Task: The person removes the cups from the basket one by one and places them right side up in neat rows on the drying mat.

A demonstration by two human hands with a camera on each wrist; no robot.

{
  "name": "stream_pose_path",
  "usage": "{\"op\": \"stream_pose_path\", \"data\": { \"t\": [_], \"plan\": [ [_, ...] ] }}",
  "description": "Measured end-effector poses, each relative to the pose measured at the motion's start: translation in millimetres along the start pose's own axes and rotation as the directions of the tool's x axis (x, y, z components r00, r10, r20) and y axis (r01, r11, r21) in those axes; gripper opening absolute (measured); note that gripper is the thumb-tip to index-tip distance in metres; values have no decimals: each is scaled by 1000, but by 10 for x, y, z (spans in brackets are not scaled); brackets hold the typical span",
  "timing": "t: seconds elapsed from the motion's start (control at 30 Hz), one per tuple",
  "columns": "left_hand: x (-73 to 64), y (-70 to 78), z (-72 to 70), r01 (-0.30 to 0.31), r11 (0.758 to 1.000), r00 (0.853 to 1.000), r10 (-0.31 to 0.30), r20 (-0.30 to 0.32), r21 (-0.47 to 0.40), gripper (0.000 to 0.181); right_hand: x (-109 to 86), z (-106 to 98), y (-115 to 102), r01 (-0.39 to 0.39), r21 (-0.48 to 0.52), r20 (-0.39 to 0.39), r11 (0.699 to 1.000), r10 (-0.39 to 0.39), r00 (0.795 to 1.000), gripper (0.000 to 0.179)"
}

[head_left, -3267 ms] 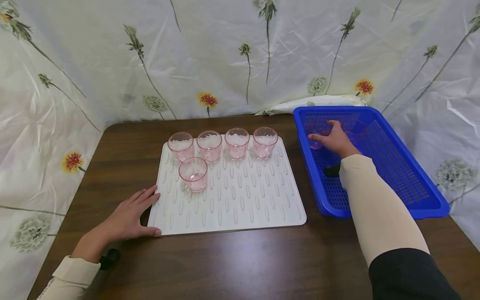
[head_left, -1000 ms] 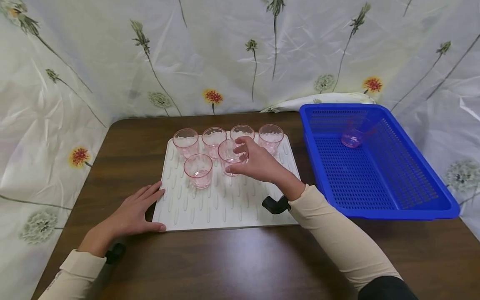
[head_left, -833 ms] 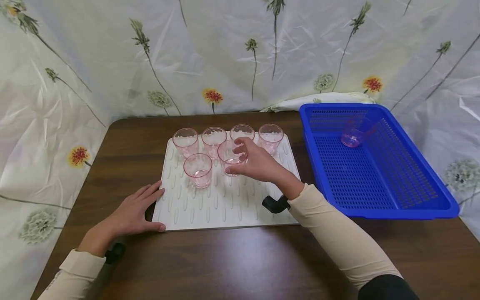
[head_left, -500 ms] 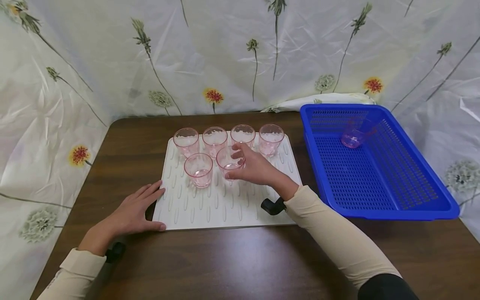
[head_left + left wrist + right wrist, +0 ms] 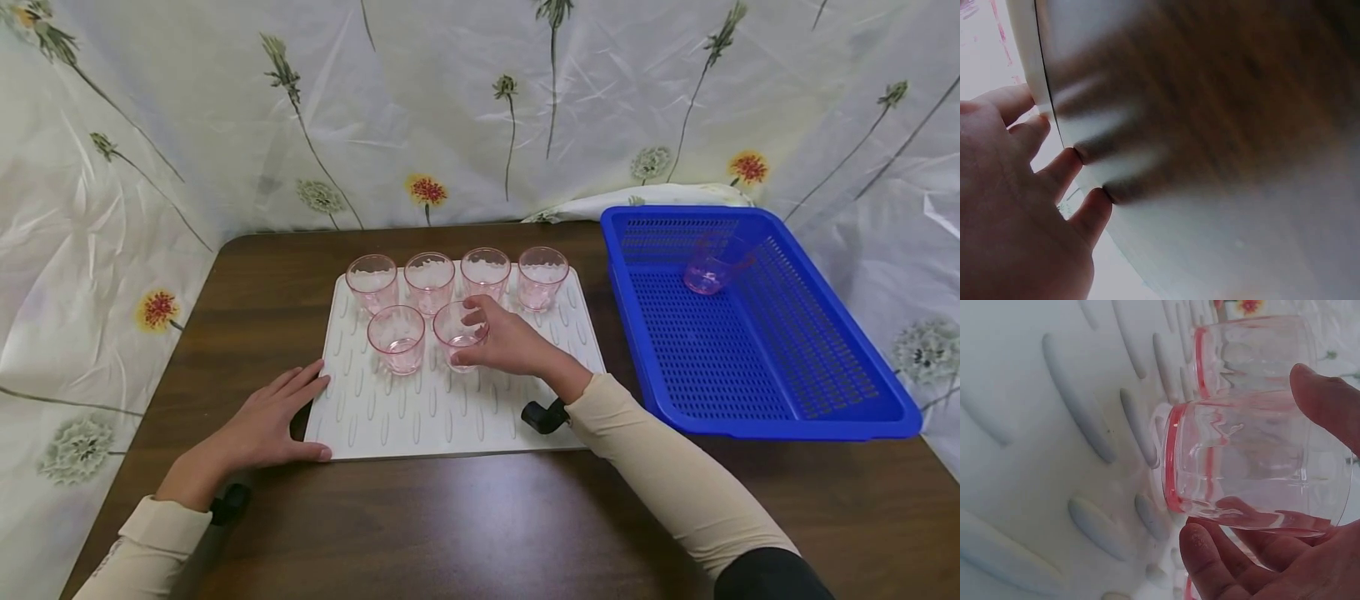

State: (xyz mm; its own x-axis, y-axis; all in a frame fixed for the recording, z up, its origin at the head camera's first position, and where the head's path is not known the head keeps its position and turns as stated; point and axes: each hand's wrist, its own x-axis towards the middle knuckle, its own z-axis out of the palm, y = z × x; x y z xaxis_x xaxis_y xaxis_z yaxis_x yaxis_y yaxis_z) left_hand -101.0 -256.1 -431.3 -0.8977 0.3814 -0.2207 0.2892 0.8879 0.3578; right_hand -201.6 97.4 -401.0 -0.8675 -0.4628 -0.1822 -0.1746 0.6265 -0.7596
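My right hand (image 5: 510, 337) holds a clear pink glass (image 5: 456, 331) between thumb and fingers, upright on the white ridged mat (image 5: 465, 429). In the right wrist view, the thumb and fingers stand on opposite sides of this glass (image 5: 1254, 462), its base right at the mat. Just left of it stands another pink glass (image 5: 397, 342). Behind them, several matching glasses (image 5: 430, 283) form a row along the mat's far edge. My left hand (image 5: 262, 425) is spread at the mat's left edge, thumb and fingertips touching it; the left wrist view shows the straight fingers (image 5: 1091, 215).
A blue perforated basket (image 5: 652, 400) stands right of the mat, with one pink glass (image 5: 707, 271) tipped inside near its far end. The dark wooden table (image 5: 420, 533) lies beneath. Flower-printed sheeting (image 5: 375, 125) hangs behind and at both sides.
My right hand has carried a glass from the blue basket to the mat, then brought it slightly nearer to me, level with the front glass. The left hand has stayed at the mat's edge.
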Motion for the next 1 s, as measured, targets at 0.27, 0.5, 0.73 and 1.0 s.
{"op": "stream_pose_path", "data": {
  "t": [0.27,0.5,0.73,1.0],
  "plan": [
    [-14,5,0,-3,1000,1000,3,2,-4,106,-14,6,-3,22,6,8,1000,-22,1000,86],
    [-5,-5,-3,-7,1000,1000,7,4,-2,106,-18,12,17,17,-1,21,1000,-17,1000,86],
    [-5,-18,-9,-16,1000,1000,16,-2,15,107,-19,6,16,13,-14,26,1000,-12,1000,86],
    [11,-16,7,-16,1000,1000,16,1,7,107,-30,16,26,-21,9,27,1000,20,999,88]
  ]
}}
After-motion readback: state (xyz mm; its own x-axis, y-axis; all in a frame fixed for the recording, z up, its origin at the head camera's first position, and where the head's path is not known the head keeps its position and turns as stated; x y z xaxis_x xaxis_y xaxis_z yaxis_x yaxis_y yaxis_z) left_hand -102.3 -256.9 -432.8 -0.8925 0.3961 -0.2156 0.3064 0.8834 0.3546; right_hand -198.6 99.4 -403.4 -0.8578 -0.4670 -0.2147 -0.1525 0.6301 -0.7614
